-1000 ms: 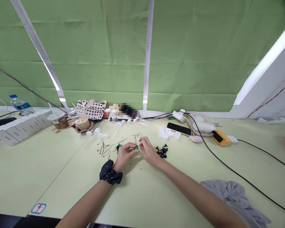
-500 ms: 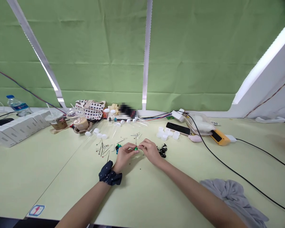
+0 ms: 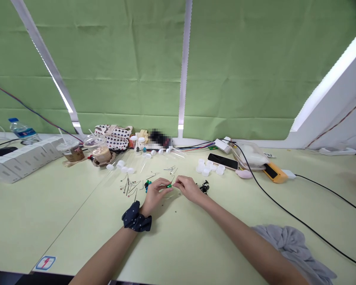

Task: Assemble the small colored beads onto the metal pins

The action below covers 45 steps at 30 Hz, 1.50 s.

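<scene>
My left hand (image 3: 156, 192) and my right hand (image 3: 187, 187) meet over the pale green table (image 3: 62, 206), fingers pinched together. Between the fingertips sits a small green bead (image 3: 169, 185) on a thin metal pin that points up and away. My left hand pinches the bead; my right hand's fingers close on the pin beside it. A dark blue scrunchie (image 3: 135, 217) is round my left wrist. Loose metal pins (image 3: 131, 186) lie left of my hands, and small black parts (image 3: 204, 186) lie just right of my right hand.
White caps (image 3: 209, 168) lie behind the hands. A phone (image 3: 222, 161), an orange device (image 3: 272, 171) and a black cable (image 3: 287, 211) lie to the right. Drink cups (image 3: 101, 152), white boxes (image 3: 20, 160) and a bottle (image 3: 22, 132) stand at the left; grey cloth (image 3: 296, 245) at the near right.
Both hands stay together at the bead; the pin has tilted from upright to slanting right. My right hand has shifted slightly toward the black parts.
</scene>
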Available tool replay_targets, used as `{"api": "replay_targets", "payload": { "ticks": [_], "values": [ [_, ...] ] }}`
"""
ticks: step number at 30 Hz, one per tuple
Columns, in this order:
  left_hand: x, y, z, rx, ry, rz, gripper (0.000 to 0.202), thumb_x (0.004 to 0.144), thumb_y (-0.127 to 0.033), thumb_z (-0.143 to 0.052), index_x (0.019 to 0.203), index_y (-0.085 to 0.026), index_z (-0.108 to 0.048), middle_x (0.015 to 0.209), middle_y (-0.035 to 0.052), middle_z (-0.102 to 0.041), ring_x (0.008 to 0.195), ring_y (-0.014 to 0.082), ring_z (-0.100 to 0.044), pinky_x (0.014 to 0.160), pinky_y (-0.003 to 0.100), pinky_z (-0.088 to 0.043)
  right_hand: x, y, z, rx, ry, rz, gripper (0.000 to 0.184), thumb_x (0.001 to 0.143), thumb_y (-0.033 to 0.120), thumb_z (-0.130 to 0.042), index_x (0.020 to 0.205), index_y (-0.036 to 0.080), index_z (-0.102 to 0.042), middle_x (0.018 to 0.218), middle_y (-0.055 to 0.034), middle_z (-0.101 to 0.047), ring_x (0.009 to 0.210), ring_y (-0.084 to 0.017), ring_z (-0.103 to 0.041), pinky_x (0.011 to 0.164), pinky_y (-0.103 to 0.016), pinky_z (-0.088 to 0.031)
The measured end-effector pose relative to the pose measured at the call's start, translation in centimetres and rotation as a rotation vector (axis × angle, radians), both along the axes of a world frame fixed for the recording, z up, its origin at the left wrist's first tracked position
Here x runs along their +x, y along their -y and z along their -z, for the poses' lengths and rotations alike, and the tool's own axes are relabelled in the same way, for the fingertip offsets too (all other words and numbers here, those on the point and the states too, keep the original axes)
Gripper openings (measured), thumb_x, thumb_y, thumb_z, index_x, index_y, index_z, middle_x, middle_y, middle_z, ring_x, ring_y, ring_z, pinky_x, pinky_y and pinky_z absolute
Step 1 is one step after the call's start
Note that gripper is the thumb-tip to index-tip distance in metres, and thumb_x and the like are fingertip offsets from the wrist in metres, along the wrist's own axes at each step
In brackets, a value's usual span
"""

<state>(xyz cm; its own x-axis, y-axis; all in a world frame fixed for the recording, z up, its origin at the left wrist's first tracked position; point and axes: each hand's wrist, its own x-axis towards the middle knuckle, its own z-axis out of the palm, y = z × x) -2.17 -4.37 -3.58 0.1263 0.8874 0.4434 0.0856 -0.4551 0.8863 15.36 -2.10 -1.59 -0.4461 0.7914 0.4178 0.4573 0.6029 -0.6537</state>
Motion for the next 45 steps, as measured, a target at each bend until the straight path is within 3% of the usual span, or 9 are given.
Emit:
{"api": "replay_targets", "payload": {
  "ticks": [4,10,16,24,31,37,45],
  "values": [
    [-0.3,0.0,-0.3,0.030,-0.088,-0.040,0.018,0.073,-0.030,-0.065,0.085,-0.017,-0.066,0.089,0.0067,-0.063,0.082,0.0181,-0.059,0.074,0.032,-0.052,0.1,0.1,-0.3,-0.062,0.005,-0.026,0.016,0.082,0.011,-0.047,0.068,0.017,-0.052,0.068,0.0005,-0.052,0.057,-0.010,-0.048,0.057,-0.021,-0.036],
    [-0.5,0.1,-0.8,0.095,-0.269,-0.102,0.018,0.076,-0.032,-0.061,0.086,-0.018,-0.066,0.087,0.0071,-0.065,0.075,0.0171,-0.059,0.071,0.031,-0.048,0.3,0.1,-0.3,-0.100,0.038,-0.034,0.014,0.081,0.012,-0.047,0.070,0.017,-0.055,0.067,0.0007,-0.055,0.062,-0.011,-0.048,0.058,-0.021,-0.034],
    [-0.4,0.4,-1.3,0.097,-0.300,-0.103,0.017,0.075,-0.032,-0.061,0.084,-0.019,-0.067,0.086,0.0064,-0.067,0.076,0.0184,-0.059,0.073,0.030,-0.046,0.2,0.0,0.0,-0.188,0.034,-0.054,0.016,0.081,0.012,-0.043,0.072,0.017,-0.055,0.064,0.0010,-0.053,0.059,-0.011,-0.047,0.055,-0.020,-0.033],
    [-0.7,-0.5,-0.1,-0.054,-0.094,-0.138,0.022,0.070,-0.032,-0.066,0.087,-0.018,-0.067,0.087,0.0067,-0.067,0.077,0.0195,-0.061,0.073,0.031,-0.048,-0.1,-0.2,0.5,-0.017,0.077,0.042,0.015,0.083,0.012,-0.045,0.074,0.017,-0.055,0.074,-0.0018,-0.057,0.070,-0.012,-0.051,0.065,-0.022,-0.036],
    [-1.1,-1.1,-0.2,-0.195,0.108,-0.127,0.027,0.069,-0.033,-0.067,0.090,-0.016,-0.064,0.090,0.0082,-0.067,0.083,0.0198,-0.063,0.078,0.032,-0.048,2.2,-2.7,1.6,-0.135,0.239,0.213,0.018,0.077,0.009,-0.050,0.064,0.015,-0.061,0.075,-0.0067,-0.061,0.068,-0.015,-0.055,0.062,-0.024,-0.038],
    [-0.7,-0.5,-1.0,-0.296,0.215,-0.024,0.027,0.070,-0.031,-0.067,0.092,-0.017,-0.062,0.097,0.0088,-0.067,0.095,0.0224,-0.062,0.087,0.033,-0.045,4.0,-3.9,1.2,-0.182,0.286,0.167,0.017,0.074,0.011,-0.053,0.066,0.016,-0.066,0.074,-0.0043,-0.065,0.068,-0.014,-0.058,0.061,-0.020,-0.040],
    [-0.5,-0.1,-1.4,-0.331,0.319,0.046,0.024,0.073,-0.031,-0.065,0.091,-0.017,-0.061,0.112,0.0079,-0.059,0.098,0.0215,-0.060,0.091,0.035,-0.044,4.0,-3.7,1.0,-0.185,0.375,0.128,0.014,0.075,0.014,-0.055,0.070,0.017,-0.068,0.076,-0.0036,-0.066,0.069,-0.013,-0.058,0.062,-0.020,-0.038]
  ]
}}
